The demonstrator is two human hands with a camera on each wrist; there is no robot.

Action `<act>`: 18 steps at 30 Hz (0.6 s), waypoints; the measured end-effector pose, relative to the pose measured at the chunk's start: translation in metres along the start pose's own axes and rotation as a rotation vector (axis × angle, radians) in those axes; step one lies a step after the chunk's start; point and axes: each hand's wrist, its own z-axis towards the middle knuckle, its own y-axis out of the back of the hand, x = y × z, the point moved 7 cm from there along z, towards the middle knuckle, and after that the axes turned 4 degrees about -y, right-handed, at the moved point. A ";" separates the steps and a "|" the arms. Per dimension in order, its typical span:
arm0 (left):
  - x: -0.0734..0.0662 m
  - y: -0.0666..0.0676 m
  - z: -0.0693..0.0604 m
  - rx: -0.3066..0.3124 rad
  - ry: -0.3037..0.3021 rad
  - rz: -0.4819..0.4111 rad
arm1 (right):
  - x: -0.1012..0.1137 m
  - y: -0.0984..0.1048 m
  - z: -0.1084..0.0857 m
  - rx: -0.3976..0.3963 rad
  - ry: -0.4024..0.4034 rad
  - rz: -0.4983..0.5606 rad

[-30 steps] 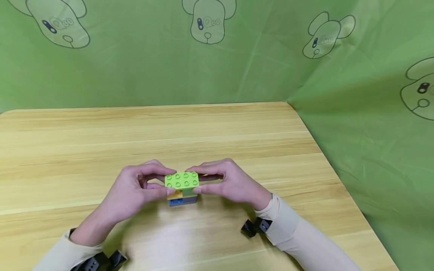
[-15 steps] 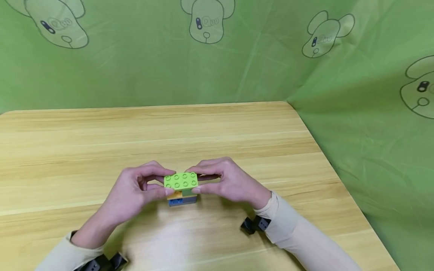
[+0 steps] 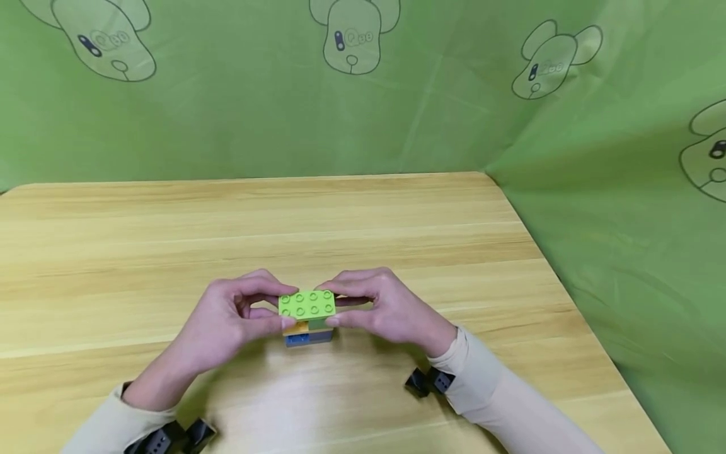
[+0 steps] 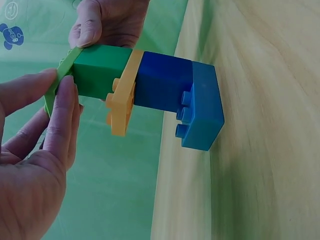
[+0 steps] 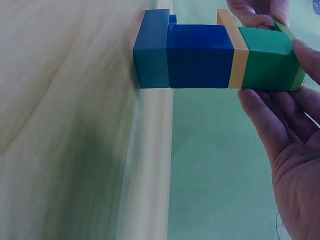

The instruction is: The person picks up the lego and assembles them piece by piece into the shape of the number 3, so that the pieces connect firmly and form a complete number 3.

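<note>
A stack of toy building bricks stands upright on the table. At its base is a blue brick (image 4: pixel 204 107), with a dark blue brick (image 5: pixel 200 56) above. Higher up come a thin orange plate brick (image 4: pixel 124 97), a green brick (image 5: pixel 270 60) and, on top, a thin lime plate brick (image 3: pixel 306 305) with studs. My left hand (image 3: pixel 224 321) pinches the lime plate's left end, which overhangs the green brick. My right hand (image 3: pixel 391 309) holds the right end, its thumb at the lime plate and a finger against the green brick's side.
The wooden table (image 3: pixel 408 233) runs to a back edge against a green printed cloth (image 3: pixel 238 113), which also hangs along the right side. Black wrist cameras (image 3: pixel 429 382) sit by both sleeves.
The view shifts slightly. Both hands keep their hold on the top of the stack, and the bricks look unchanged.
</note>
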 end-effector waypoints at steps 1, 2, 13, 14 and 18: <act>0.000 0.000 -0.001 0.003 0.001 0.001 | 0.000 0.000 0.000 0.001 -0.002 -0.004; 0.001 0.000 -0.001 0.004 0.002 0.005 | 0.000 -0.001 0.000 0.001 -0.005 0.000; 0.003 -0.001 -0.002 0.047 -0.010 -0.061 | -0.003 -0.003 0.000 0.007 -0.051 0.071; 0.004 0.001 -0.003 0.044 -0.011 -0.057 | -0.003 -0.003 0.000 0.007 -0.056 0.080; 0.010 0.007 -0.005 0.017 0.004 -0.001 | -0.004 -0.001 0.002 -0.005 -0.094 0.117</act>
